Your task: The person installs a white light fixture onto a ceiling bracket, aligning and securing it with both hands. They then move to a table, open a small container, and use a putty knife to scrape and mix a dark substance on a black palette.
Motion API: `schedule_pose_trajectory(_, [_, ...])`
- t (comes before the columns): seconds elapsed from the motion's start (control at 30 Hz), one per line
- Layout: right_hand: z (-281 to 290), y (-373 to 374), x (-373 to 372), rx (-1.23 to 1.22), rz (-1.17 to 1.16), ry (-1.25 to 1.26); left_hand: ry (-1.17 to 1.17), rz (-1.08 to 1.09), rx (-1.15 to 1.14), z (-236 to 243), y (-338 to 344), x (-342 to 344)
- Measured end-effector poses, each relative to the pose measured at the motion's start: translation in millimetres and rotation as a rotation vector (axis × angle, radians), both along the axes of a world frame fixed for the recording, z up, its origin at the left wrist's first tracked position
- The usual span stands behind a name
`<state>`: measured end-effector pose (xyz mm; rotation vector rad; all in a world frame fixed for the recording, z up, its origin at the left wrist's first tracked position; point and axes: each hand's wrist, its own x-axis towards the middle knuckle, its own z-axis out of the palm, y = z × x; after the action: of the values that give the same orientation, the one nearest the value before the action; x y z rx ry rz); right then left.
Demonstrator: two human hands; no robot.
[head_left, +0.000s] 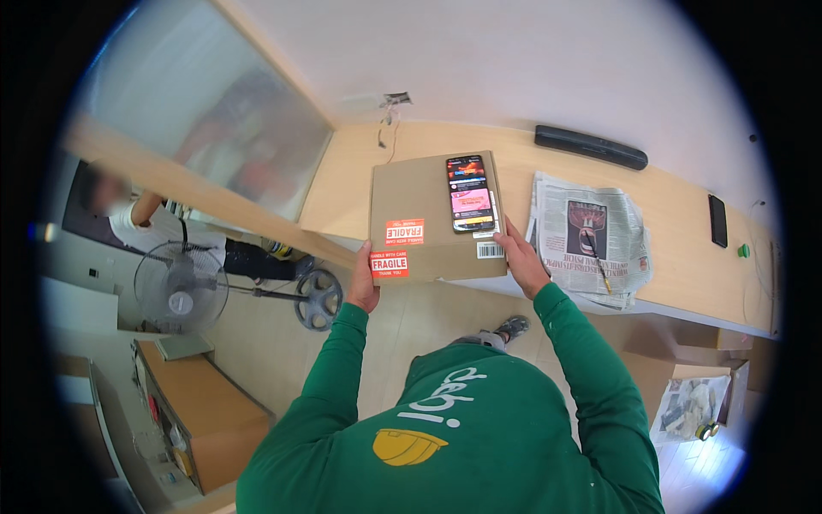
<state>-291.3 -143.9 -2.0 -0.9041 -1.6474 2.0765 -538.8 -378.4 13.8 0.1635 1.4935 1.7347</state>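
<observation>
A flat brown cardboard box (405,187) is held between my two hands, partly over the near edge of the wooden counter. My left hand (363,281) grips its left side near the front corner. On the right side, my right hand (524,259) grips the box beside a white barcode label. Two red and white stickers (405,231) are on the top face toward the left. A smartphone (467,194) with a lit, colourful screen lies on the right part of the box top. The undersides of the box and some fingers are hidden.
Folded newspaper (591,236) with a thin brush-like tool lies right of the box on the counter (685,193). Behind are a long black bar (591,146) and a dark phone (717,221). A pedestal fan (181,287) and another person (145,214) are at left.
</observation>
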Motion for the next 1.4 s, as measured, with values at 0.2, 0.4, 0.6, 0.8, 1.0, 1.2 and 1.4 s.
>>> schedule_pose_trajectory(0.2, [27, -14, -72, -0.025, 0.122, 0.110, 0.066, 0.217, 0.125, 13, -53, -5])
schedule_pose_trajectory(0.4, [46, -8, -169, -0.046, 0.251, 0.043, 0.102, 0.360, 0.168, -3, -82, -51])
schedule_pose_trajectory(0.6, [15, 46, -306, -0.119, 0.283, -0.043, 0.068, 0.438, 0.189, 6, -60, -97])
schedule_pose_trajectory(0.8, [-11, 110, -430, 0.280, 0.469, -0.198, 0.019, 0.465, 0.199, -2, -18, -119])
schedule_pose_trajectory(1.0, [24, 57, -444, 0.962, 0.228, -0.186, -0.114, 0.346, 0.228, -36, -28, -137])
schedule_pose_trajectory(1.2, [34, 65, -198, 0.954, -0.381, -0.163, -0.121, 0.422, 0.079, -32, -28, -116])
schedule_pose_trajectory(1.4, [6, 96, 170, 0.968, -0.939, -1.275, -0.107, -0.527, -0.156, -78, -6, -69])
